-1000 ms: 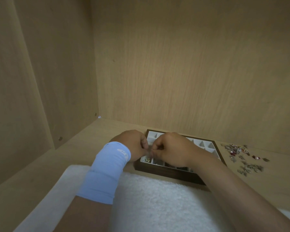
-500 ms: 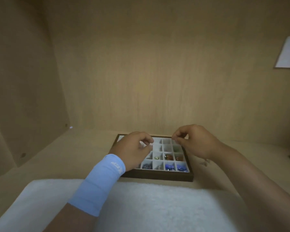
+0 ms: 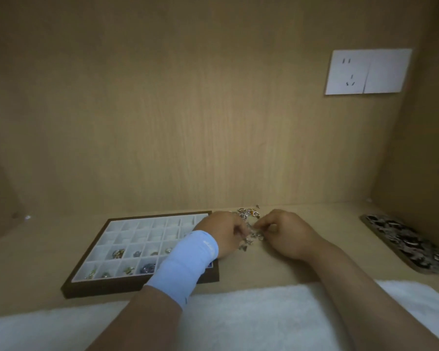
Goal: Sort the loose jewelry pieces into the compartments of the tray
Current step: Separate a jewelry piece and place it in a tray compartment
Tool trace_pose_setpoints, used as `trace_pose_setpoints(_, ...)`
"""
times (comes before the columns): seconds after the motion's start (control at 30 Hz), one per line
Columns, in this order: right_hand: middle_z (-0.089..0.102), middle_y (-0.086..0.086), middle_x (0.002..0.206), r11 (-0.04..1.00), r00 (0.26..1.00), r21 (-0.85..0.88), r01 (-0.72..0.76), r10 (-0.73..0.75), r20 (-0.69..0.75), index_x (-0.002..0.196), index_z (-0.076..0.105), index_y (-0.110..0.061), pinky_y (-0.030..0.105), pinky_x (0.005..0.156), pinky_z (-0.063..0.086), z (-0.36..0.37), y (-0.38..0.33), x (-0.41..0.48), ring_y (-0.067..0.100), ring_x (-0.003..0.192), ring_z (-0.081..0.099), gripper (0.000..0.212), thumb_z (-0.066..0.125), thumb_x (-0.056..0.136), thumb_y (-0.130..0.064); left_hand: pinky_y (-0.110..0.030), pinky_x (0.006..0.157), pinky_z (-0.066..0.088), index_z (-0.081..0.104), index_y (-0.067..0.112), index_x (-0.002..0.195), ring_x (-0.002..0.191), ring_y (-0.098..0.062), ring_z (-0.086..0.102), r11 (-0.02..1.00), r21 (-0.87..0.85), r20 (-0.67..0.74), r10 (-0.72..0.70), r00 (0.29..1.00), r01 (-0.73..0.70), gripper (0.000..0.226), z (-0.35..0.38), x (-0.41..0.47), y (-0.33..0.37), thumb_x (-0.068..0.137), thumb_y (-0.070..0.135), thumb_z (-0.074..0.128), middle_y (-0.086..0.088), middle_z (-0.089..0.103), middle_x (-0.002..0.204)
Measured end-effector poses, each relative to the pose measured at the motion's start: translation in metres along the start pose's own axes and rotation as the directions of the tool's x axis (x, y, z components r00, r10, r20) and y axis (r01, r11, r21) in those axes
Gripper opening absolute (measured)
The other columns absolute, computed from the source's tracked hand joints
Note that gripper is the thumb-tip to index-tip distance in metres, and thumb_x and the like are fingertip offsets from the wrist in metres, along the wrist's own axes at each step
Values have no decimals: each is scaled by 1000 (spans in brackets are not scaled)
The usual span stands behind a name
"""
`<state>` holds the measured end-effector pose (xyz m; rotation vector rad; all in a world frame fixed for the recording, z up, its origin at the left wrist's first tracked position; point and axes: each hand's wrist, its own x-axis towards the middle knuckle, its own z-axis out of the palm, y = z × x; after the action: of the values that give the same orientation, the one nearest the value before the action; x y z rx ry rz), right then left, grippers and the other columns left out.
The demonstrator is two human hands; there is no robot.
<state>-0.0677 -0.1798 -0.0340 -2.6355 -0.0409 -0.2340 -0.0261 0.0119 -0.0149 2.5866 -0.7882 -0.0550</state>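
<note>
view: head only | faces forward and down at tray [image 3: 137,287] on desk [image 3: 271,272] | back panel [image 3: 213,122] fills top | close range

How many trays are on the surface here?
2: the compartment tray at left, partly under the blue sleeve, and a shallow tray of dark pieces at far right.

Left forearm [image 3: 142,312]: wears a pale blue, tube-shaped stretch-fabric wrist sleeve [image 3: 185,262] that covers the wrist and lower forearm and ends at the base of the left hand [image 3: 223,234]. A small white printed mark [image 3: 207,244] sits near the sleeve's hand-side edge. Right forearm [image 3: 352,287] and right hand [image 3: 287,234]: bare. The left hand is likewise bare.
</note>
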Motion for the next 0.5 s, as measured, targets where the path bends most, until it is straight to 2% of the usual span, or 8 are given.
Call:
trace_pose_setpoints(0.13,67,-6,108,1000,1000,4,11,-11,22,105,77,-34,32,93,51,2,-2,4,15,103,64,38,58,83,-10,-26,97,46,74,37,96,104,-16,63,998,54,-11,14,1000,-13,22,5,5,-2,91,24,57,10,69,114)
trace_pose_setpoints(0.23,63,-9,104,1000,1000,29,11,-11,5,101,76,-35,32,93,51,1,-2,2,14,100,63,38,55,79,-11,-25,95,47,73,37,96,101,-14,64,999,28,-22,15,1000,-15,23,7,6,-4,91,24,55,11,71,109)
trace_pose_setpoints(0.4,60,-10,97,996,997,42,73,-72,-10,79,69,-37,33,88,51,0,-9,-3,10,90,62,12,66,75,-26,-23,84,44,72,39,100,94,-14,62,997,61,-8,53,999,-53,21,9,10,-5,89,31,56,12,67,98)
trace_pose_setpoints(0.5,61,-8,97,995,996,48,92,-92,-3,77,67,-37,34,88,51,1,-10,-5,11,89,62,12,71,77,-26,-23,82,44,75,37,92,92,-13,63,998,29,-3,61,998,-61,14,9,11,-5,87,35,63,11,70,95)
